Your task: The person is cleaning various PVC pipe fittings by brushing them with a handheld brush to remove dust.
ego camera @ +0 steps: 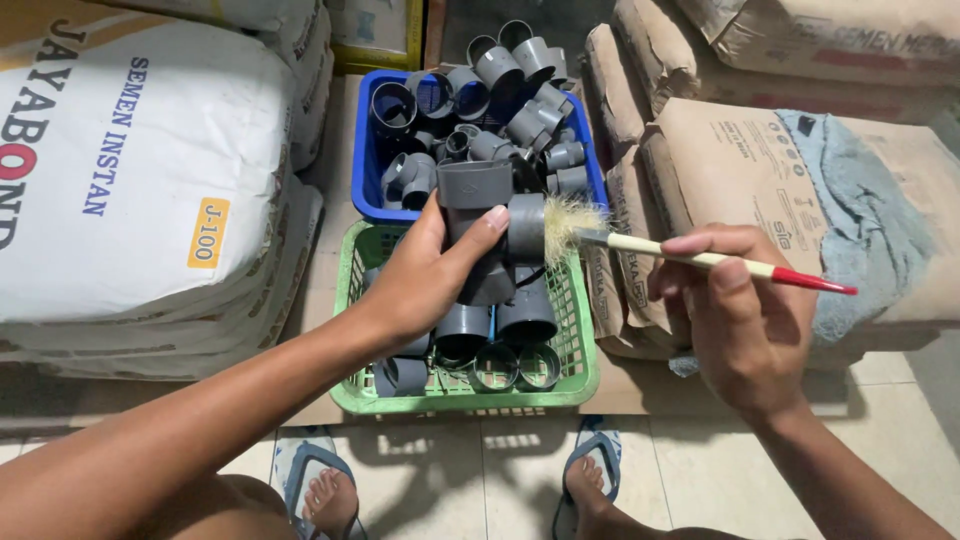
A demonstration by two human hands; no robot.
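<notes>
Two stacks of sacks flank the work: white sacks [120, 170] left, brown sacks [760, 170] right with a grey rag [860, 220] on top. Between them on the floor, blue basket [372, 170] behind, green basket [575, 370] in front, both full of grey pipe fittings. Left hand [425, 275] over the green basket, fingers wrapped around a grey tee fitting [480, 195], run roughly vertical, branch pointing right. Right hand [730, 310] pinches a brush [700, 258], handle lying near horizontal, red tip right, bristles left and touching the branch socket. Fitting sits directly left of the right hand, along the brush axis. Feet in sandals [310, 475] at bottom edge.
</notes>
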